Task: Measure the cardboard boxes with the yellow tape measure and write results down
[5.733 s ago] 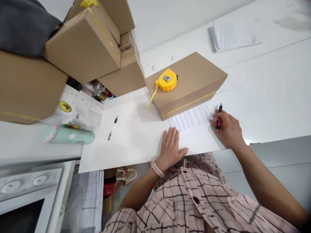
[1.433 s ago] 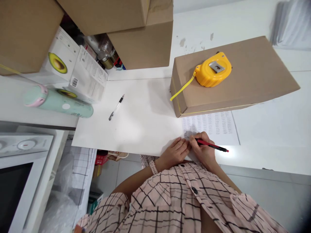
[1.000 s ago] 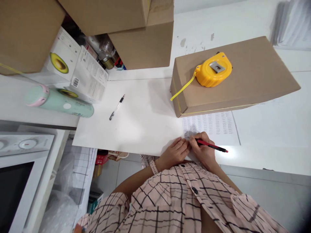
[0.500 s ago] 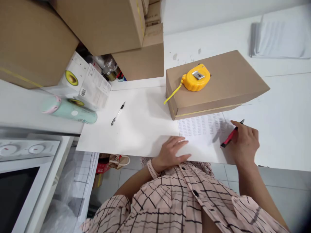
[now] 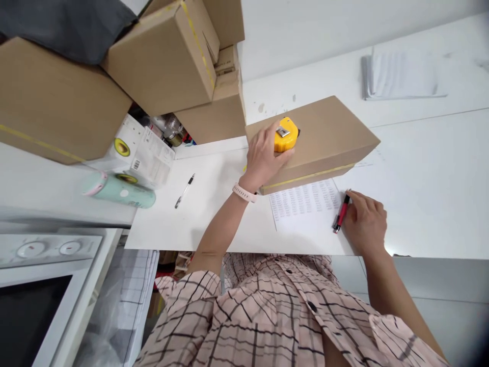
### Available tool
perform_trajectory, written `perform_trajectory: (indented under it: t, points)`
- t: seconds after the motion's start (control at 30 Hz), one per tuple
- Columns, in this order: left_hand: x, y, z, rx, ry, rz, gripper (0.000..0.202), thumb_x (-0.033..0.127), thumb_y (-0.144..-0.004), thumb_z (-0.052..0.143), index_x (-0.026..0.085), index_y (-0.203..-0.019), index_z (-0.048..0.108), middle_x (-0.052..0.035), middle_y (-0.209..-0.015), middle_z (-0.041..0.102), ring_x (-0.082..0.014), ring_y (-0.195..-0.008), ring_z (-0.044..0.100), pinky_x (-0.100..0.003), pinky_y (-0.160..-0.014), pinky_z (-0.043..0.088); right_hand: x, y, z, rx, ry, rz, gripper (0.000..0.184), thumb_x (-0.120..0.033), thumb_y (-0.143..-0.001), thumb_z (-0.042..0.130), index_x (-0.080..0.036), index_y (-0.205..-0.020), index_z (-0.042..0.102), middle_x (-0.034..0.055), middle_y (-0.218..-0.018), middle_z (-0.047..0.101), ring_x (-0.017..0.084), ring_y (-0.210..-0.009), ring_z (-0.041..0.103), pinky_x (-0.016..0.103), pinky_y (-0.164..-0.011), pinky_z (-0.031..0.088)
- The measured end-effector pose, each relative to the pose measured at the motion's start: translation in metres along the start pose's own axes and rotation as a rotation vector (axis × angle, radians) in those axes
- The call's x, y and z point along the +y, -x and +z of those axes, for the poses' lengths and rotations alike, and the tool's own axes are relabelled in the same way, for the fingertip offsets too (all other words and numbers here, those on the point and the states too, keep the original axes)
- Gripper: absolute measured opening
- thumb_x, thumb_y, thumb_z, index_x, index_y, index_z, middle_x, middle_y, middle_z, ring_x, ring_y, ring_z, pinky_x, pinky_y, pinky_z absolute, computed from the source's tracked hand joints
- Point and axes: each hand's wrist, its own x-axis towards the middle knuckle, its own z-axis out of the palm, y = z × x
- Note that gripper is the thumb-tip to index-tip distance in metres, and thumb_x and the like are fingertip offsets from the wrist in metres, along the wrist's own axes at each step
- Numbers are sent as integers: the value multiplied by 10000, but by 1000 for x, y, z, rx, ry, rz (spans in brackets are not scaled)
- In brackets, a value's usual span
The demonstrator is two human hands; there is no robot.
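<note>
My left hand [image 5: 263, 155] reaches forward and wraps its fingers round the yellow tape measure [image 5: 286, 135], which sits on top of a flat cardboard box [image 5: 328, 137]. My right hand [image 5: 364, 221] rests on the white table at the right edge of a printed sheet [image 5: 305, 204] and holds a red pen [image 5: 341, 213]. The sheet lies partly under the box's near edge.
Several stacked cardboard boxes [image 5: 160, 61] fill the back left. A white avocado-print carton [image 5: 133, 153], a mint bottle [image 5: 122, 189] and a loose pen [image 5: 185, 190] lie to the left. Folded white papers [image 5: 401, 76] sit at the back right. A white appliance [image 5: 42, 285] stands lower left.
My left hand has lifted off the sheet and gone forward onto the tape measure. My right hand, pen in it, has moved from the sheet's left to its right edge.
</note>
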Motion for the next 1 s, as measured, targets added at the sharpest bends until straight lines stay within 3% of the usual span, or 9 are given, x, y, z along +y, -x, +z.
perform_trajectory:
  t: [0.13, 0.23, 0.3, 0.33, 0.4, 0.5, 0.73, 0.87, 1.0]
  points:
    - [15, 6, -7, 52, 56, -48, 489, 418, -885, 723, 200, -1279, 534, -108, -1242, 649, -286, -1209, 595, -449, -1054, 462, -12, 1, -3, 139, -42, 26, 367, -240, -960, 463, -240, -1268, 663, 152, -1296, 688, 374, -1241, 594, 603, -1053, 437]
    - [40, 28, -17, 62, 262, -97, 461, 449, -847, 745, 223, -1196, 545, -86, -1184, 663, -250, -1100, 642, -400, -967, 524, -44, 0, -14, 281, -201, 54, 256, -308, -961, 539, -259, -1153, 701, 150, -1198, 717, 353, -1163, 640, 584, -1041, 467]
    - [55, 44, -21, -13, 500, -148, 477, 498, -874, 704, 232, -1221, 514, -86, -1165, 660, -221, -1024, 670, -365, -886, 562, -74, -6, -25, 300, -423, 99, 217, -376, -961, 576, -273, -1097, 711, 135, -1135, 726, 326, -1101, 666, 557, -998, 508]
    - [62, 52, -23, -59, 609, -159, 507, 531, -883, 684, 233, -1247, 496, -86, -1139, 664, -217, -999, 678, -359, -864, 573, -89, -10, -32, 271, -575, 134, 234, -416, -967, 575, -278, -1102, 708, 123, -1130, 727, 302, -1060, 681, 530, -960, 538]
    - [71, 64, -25, -136, 751, -164, 590, 588, -868, 684, 231, -1285, 469, -87, -1094, 674, -221, -968, 685, -363, -848, 584, -113, -21, -46, 76, -930, 182, 337, -514, -978, 538, -303, -1202, 674, 100, -1206, 718, 275, -1071, 693, 494, -928, 568]
    - [76, 75, -31, -161, 798, -187, 656, 617, -825, 721, 233, -1294, 470, -84, -1062, 681, -225, -943, 682, -369, -848, 582, -129, -38, -63, -166, -1207, 244, 458, -646, -937, 532, -303, -1196, 691, 91, -1195, 730, 269, -1072, 698, 464, -904, 586]
    - [66, 79, -49, -172, 942, -304, 648, 557, -757, 772, 245, -1260, 507, -51, -1008, 679, -195, -844, 677, -294, -715, 564, -119, -71, -80, -440, -1297, 303, 434, -616, -815, 715, -279, -1087, 699, 52, -910, 715, 180, -697, 617, 357, -635, 561]
    - [48, 71, -66, 3, 934, -375, 538, 457, -776, 732, 220, -1224, 554, -29, -934, 698, -194, -807, 698, -320, -765, 560, -100, -121, -95, -232, -1282, 307, 295, -452, -738, 830, -271, -910, 674, -2, -787, 648, 151, -639, 561, 344, -621, 506]
    - [21, 64, -85, 148, 882, -511, 516, 476, -775, 718, 190, -1186, 591, -66, -1003, 729, -229, -879, 724, -347, -800, 561, -67, -190, -98, -63, -1280, 368, 82, -221, -866, 724, -237, -844, 646, -53, -658, 542, 94, -581, 479, 302, -629, 445]
